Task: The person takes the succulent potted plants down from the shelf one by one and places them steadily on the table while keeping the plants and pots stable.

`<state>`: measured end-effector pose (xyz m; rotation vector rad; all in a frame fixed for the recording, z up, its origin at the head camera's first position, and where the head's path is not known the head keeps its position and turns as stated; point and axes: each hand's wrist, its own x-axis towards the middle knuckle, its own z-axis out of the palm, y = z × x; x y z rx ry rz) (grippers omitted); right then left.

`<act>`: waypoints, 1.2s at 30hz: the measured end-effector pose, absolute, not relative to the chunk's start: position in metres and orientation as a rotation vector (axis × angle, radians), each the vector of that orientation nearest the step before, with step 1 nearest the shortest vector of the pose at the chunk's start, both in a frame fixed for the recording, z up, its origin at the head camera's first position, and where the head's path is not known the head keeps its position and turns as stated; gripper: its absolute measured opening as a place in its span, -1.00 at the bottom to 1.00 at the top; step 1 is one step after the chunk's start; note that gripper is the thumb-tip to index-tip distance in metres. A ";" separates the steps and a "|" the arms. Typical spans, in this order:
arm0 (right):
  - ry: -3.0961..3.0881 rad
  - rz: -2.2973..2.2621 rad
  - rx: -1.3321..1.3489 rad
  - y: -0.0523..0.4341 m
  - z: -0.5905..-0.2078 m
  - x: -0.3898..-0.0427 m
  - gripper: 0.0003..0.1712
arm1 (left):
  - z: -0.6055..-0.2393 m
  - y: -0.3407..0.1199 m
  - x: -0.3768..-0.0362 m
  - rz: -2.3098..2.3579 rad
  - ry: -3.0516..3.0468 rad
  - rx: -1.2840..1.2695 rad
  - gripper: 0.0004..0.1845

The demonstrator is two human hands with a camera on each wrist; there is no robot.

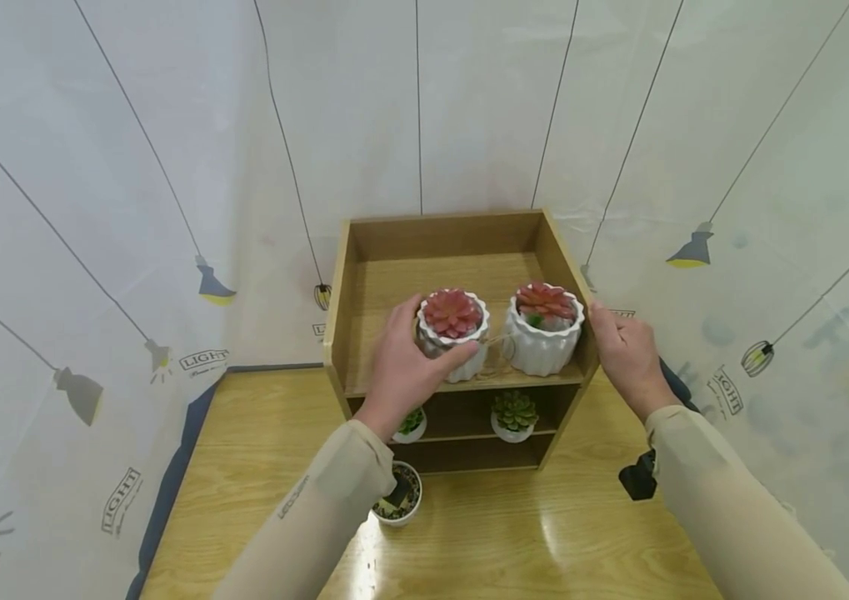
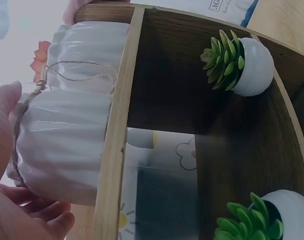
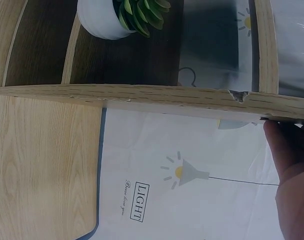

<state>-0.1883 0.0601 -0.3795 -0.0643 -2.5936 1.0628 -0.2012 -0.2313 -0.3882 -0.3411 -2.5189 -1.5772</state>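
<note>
On the top tier of a small wooden shelf (image 1: pixel 442 218) stand two ribbed white pots with red succulents. My left hand (image 1: pixel 405 367) grips the left potted succulent (image 1: pixel 454 315), fingers round its far side and thumb across the front. Twine circles this pot (image 2: pixel 62 145) in the left wrist view. The right potted succulent (image 1: pixel 542 333) sits beside it, near the shelf's right wall. My right hand (image 1: pixel 628 354) holds the top edge of that side wall (image 3: pixel 157 95) from outside; some of its fingers are hidden.
Lower down in the shelf are two small green succulents (image 1: pixel 514 412) (image 2: pixel 257 217) in white pots. A round white pot (image 1: pixel 397 510) stands on the wooden table (image 1: pixel 259 467) in front, partly behind my left sleeve. Lamp-printed sheeting (image 1: pixel 484 100) surrounds the back and sides.
</note>
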 end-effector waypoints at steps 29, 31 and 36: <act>-2.629 1.062 -0.035 0.061 -0.374 -0.185 -0.30 | -0.389 -0.225 -0.215 -1.680 -2.534 -0.296 -0.11; -2.623 1.046 -0.030 0.060 -0.373 -0.185 -0.30 | -0.389 -0.225 -0.215 -1.686 -2.545 -0.293 -0.11; -2.639 1.006 -0.022 0.057 -0.369 -0.187 -0.31 | -0.387 -0.226 -0.214 -1.683 -2.559 -0.278 -0.11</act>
